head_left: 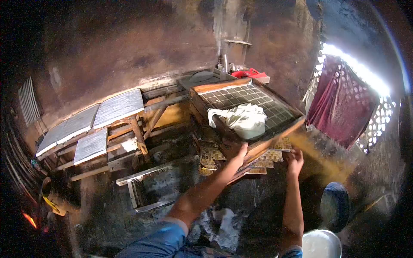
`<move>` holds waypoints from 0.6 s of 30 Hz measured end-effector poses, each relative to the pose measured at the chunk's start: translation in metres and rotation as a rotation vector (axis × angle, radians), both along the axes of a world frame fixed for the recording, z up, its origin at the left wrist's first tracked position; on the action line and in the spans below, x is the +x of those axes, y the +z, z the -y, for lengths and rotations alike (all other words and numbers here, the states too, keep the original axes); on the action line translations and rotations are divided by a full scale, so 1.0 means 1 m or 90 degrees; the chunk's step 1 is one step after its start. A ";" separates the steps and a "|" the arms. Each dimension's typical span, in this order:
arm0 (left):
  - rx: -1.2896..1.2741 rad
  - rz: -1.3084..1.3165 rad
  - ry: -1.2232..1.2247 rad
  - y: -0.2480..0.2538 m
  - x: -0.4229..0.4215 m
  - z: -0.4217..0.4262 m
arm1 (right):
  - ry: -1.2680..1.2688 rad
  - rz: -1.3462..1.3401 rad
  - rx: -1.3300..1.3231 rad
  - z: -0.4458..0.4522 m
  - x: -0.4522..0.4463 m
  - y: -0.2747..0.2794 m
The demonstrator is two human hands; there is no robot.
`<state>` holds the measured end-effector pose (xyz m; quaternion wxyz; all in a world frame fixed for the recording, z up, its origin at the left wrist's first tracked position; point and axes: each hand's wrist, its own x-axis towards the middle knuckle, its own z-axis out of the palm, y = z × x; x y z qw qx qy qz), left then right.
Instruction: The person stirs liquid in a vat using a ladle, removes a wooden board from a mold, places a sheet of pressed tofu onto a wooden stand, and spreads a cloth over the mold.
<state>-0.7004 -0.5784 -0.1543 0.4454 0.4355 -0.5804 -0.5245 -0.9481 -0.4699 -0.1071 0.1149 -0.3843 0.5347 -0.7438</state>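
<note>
A wooden-framed tray (278, 134) with a grid of square compartments sits tilted in view at the centre right. A bundled white cloth (247, 120) lies on its near left part. My left hand (239, 155) is at the tray's near edge, its fingers mostly hidden by the frame. Below the tray are several stacked woven-patterned pieces (262, 164). My right hand (294, 160) is closed at the right end of a thin, light-coloured strip or rod (279, 150), just under the tray's near edge.
Pale rectangular slabs (119, 107) rest on a wooden rack at the left. An empty-looking frame (134, 195) lies low in front. A red cloth (249, 74) and small containers stand behind the tray. A dark red curtain (344, 101) hangs right. A round metal vessel (322, 244) is at lower right.
</note>
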 end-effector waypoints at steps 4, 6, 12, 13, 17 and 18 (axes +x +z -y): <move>-0.017 -0.287 -0.040 0.033 0.107 -0.019 | 0.002 0.296 0.183 -0.014 -0.136 -0.069; 0.044 -0.298 0.019 0.092 0.183 -0.053 | 0.172 0.372 0.244 -0.026 -0.145 -0.058; 0.353 -0.114 0.042 0.114 0.363 -0.122 | 0.243 0.208 0.270 -0.038 -0.025 -0.007; 0.400 0.001 0.070 0.132 0.373 -0.136 | 0.282 0.267 0.338 -0.045 0.010 0.025; 0.455 -0.059 0.071 0.089 0.426 -0.085 | 0.430 0.078 0.456 -0.031 0.052 0.031; 0.475 -0.097 0.080 0.081 0.437 -0.068 | 0.450 0.007 0.442 -0.026 0.071 0.032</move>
